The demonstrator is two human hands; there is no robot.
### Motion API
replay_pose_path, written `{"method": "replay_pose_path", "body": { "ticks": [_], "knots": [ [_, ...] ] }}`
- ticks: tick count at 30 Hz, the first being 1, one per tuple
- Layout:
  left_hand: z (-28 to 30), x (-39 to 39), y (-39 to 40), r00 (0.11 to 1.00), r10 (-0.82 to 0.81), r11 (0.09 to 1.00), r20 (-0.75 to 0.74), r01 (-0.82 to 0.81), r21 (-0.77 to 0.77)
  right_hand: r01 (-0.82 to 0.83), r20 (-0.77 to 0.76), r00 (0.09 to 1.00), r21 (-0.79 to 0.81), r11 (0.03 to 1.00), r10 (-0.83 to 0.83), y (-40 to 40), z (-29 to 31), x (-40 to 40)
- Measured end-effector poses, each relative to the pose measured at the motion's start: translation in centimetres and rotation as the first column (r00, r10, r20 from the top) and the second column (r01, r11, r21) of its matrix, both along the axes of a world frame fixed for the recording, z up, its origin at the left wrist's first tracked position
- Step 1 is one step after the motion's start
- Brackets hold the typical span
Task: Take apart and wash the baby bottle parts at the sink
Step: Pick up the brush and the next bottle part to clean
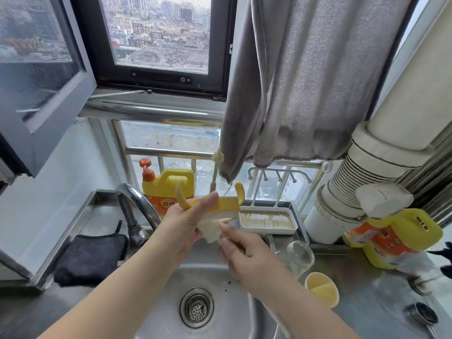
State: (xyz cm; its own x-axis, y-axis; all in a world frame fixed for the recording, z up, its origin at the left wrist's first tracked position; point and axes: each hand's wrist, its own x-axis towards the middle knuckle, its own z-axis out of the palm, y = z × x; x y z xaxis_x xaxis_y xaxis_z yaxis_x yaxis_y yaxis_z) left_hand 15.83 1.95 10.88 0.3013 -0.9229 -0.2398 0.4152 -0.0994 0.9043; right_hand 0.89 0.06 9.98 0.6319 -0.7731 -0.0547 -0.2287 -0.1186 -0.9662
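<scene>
Two hands, left hand gripping handled collar

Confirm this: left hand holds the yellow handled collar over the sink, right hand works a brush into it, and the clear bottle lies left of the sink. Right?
Not quite. The head view shows the clear bottle lying right of the sink, not left. The left hand does hold the yellow handled collar, and the right hand works the brush.

Above the sink: both hands, left hand left of right hand. Behind-left, faucet; behind it, detergent jug. Left on counter, cloth. Right of sink, jar behind cap.
</scene>
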Motion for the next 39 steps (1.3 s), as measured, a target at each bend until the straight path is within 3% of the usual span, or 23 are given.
{"method": "replay_pose_path", "body": {
  "ticks": [1, 3, 5, 7, 11, 15, 17, 18, 20, 22, 23, 26, 29, 33, 35, 39],
  "knots": [
    [0.1, 0.0, 0.0, 1.000, 0.006, 1.000, 0.000, -0.006, -0.015, -0.020, 0.139, 0.990, 0.240, 0.971, -0.014, 0.1, 0.3, 0.0],
    [0.2, 0.0, -0.1, 1.000, 0.021, 0.998, -0.016, -0.022, -0.051, -0.117, 0.348, 0.927, 0.617, 0.778, -0.137, 0.1, 0.8, -0.1],
    [0.0, -0.2, -0.3, 0.998, 0.031, 0.998, -0.045, -0.034, -0.059, -0.254, 0.477, 0.837, 0.771, 0.584, -0.267, 0.3, 1.1, -0.2],
    [-0.6, -0.2, -0.4, 0.997, 0.009, 0.999, -0.081, -0.012, -0.035, -0.313, 0.523, 0.787, 0.794, 0.521, -0.326, 0.4, 1.0, -0.2],
    [-1.3, -0.1, -0.2, 0.981, -0.138, 0.988, -0.136, 0.146, 0.047, -0.246, 0.471, 0.842, 0.770, 0.589, -0.263, 0.5, 0.8, -0.3],
    [-1.7, -0.1, -0.3, 0.996, 0.068, 0.995, -0.054, -0.064, 0.071, -0.183, 0.415, 0.876, 0.759, 0.625, -0.247, 0.4, 1.0, -0.8],
    [-1.4, -0.2, -0.1, 0.980, 0.127, 0.991, 0.150, -0.131, 0.014, -0.167, 0.397, 0.890, 0.739, 0.653, -0.222, 0.3, 1.2, -0.9],
    [-1.2, -0.2, 0.1, 0.933, 0.142, 0.989, 0.331, -0.145, -0.016, -0.159, 0.391, 0.895, 0.730, 0.665, -0.215, 0.1, 1.1, -1.0],
    [-1.2, 0.5, 0.3, 0.728, 0.155, 0.988, 0.668, -0.128, -0.090, -0.146, 0.378, 0.903, 0.718, 0.681, -0.205, -0.1, 1.1, -1.1],
    [-0.9, 1.3, 0.4, 0.536, 0.133, 0.991, 0.833, -0.062, -0.119, -0.141, 0.367, 0.911, 0.701, 0.699, -0.185, -0.2, 1.0, -1.3],
    [-0.4, 1.5, 0.4, 0.517, 0.096, 0.995, 0.851, -0.014, -0.104, -0.140, 0.363, 0.916, 0.691, 0.710, -0.173, -0.3, 1.0, -1.4],
    [1.4, 1.6, 0.8, 0.662, -0.034, 0.990, 0.749, 0.128, -0.067, -0.133, 0.345, 0.929, 0.655, 0.744, -0.137, -0.4, 1.2, -1.7],
    [2.5, 1.5, 1.0, 0.722, -0.112, 0.981, 0.682, 0.189, -0.040, -0.127, 0.337, 0.935, 0.616, 0.777, -0.114, -0.6, 1.3, -1.8],
    [3.2, 0.2, 1.1, 0.859, -0.192, 0.977, 0.474, 0.212, 0.010, -0.111, 0.293, 0.955, 0.487, 0.866, -0.043, -0.5, 1.6, -1.7],
    [3.5, -0.4, 0.9, 0.881, -0.212, 0.975, 0.422, 0.221, 0.029, -0.091, 0.234, 0.972, 0.410, 0.907, -0.008, -0.2, 1.5, -1.5],
    [3.4, -0.3, 0.4, 0.843, -0.247, 0.968, 0.479, 0.240, 0.077, -0.043, 0.098, 0.995, 0.225, 0.974, 0.021, 0.0, 0.6, -1.3]
  ]
}}
